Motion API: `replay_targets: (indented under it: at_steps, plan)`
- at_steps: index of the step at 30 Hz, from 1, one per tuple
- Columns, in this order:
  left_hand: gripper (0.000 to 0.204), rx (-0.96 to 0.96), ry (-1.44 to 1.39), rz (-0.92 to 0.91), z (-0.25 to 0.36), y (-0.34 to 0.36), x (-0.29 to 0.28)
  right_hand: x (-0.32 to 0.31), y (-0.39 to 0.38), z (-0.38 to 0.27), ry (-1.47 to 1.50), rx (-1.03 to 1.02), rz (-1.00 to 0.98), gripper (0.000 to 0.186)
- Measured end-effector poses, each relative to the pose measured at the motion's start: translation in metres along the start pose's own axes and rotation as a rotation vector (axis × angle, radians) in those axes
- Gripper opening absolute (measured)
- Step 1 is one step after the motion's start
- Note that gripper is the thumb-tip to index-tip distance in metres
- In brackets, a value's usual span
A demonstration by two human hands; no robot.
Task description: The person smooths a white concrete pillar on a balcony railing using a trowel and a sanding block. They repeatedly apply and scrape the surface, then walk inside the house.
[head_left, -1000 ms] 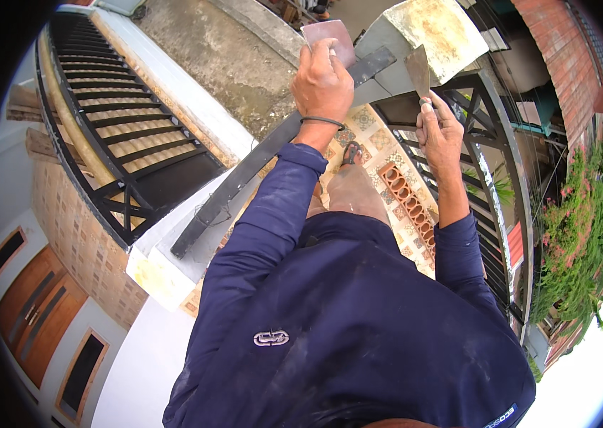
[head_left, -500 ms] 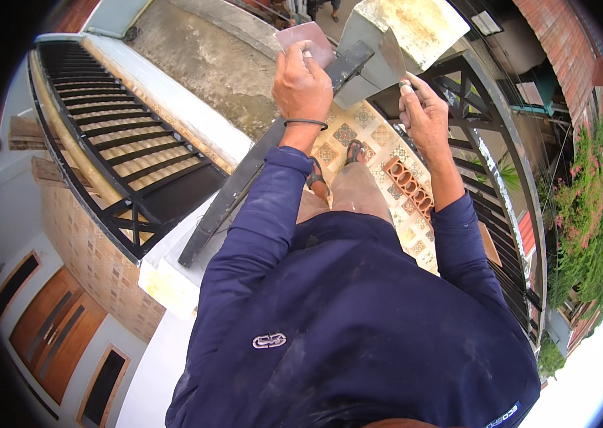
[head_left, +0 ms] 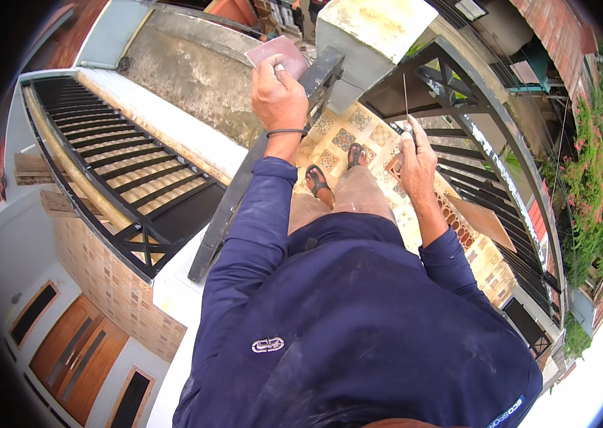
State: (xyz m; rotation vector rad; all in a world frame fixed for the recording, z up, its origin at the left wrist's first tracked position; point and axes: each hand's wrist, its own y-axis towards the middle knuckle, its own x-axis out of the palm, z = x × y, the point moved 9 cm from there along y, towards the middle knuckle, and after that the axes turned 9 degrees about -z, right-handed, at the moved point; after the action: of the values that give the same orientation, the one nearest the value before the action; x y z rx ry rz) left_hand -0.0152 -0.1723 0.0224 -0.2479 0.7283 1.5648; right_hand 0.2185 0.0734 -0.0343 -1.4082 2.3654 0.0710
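Observation:
My left hand (head_left: pixel 278 100) is closed on a flat reddish-brown square sheet (head_left: pixel 289 54), thumb on top, beside a dark metal beam (head_left: pixel 234 192). A putty knife (head_left: pixel 406 96) is pinched in my right hand (head_left: pixel 417 153). Its thin blade points up and shows edge-on, and its handle is mostly hidden by my fingers. Just beyond both hands stands a grey pillar with a pale, stained top (head_left: pixel 380 25). The knife is apart from the pillar.
A black metal railing (head_left: pixel 141 160) runs along the left, and another black barred frame (head_left: pixel 494 135) curves down the right. My sandalled feet stand on patterned tiles (head_left: pixel 344 135) below. A brown board (head_left: pixel 483 221) leans near the right-hand bars, by perforated orange bricks (head_left: pixel 455 217).
The putty knife has turned from showing its broad blade to edge-on and has drawn back from the pillar. Both hands have come lower in view, and the view itself has shifted.

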Motion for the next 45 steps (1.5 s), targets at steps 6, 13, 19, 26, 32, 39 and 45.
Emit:
replay_targets:
  at_steps: [6,13,19,26,32,39,45]
  plan:
    - [0.021,0.036,-0.011,-0.027,0.001,0.001,0.002,0.005,0.015,-0.007,0.309,0.088,0.02,0.045]
    - [0.021,0.047,-0.011,-0.037,0.002,0.002,0.002,0.04,0.029,-0.013,0.499,0.118,0.03,0.044]
    - [0.022,0.019,0.004,-0.058,-0.003,0.003,0.006,0.025,0.05,-0.024,0.509,0.025,0.075,0.046]
    - [0.021,0.064,-0.001,-0.045,0.001,0.003,0.005,0.02,0.056,-0.021,0.359,0.005,0.088,0.043]
    - [0.021,0.075,0.012,-0.063,0.0,0.004,0.006,-0.008,0.066,-0.024,0.232,0.02,0.093,0.045]
    - [0.021,0.066,0.002,-0.054,-0.001,0.003,0.006,-0.013,0.028,-0.054,0.151,0.028,0.067,0.046]
    - [0.021,0.04,0.019,-0.063,0.003,0.003,0.004,-0.007,0.032,-0.059,0.465,0.124,0.066,0.039]
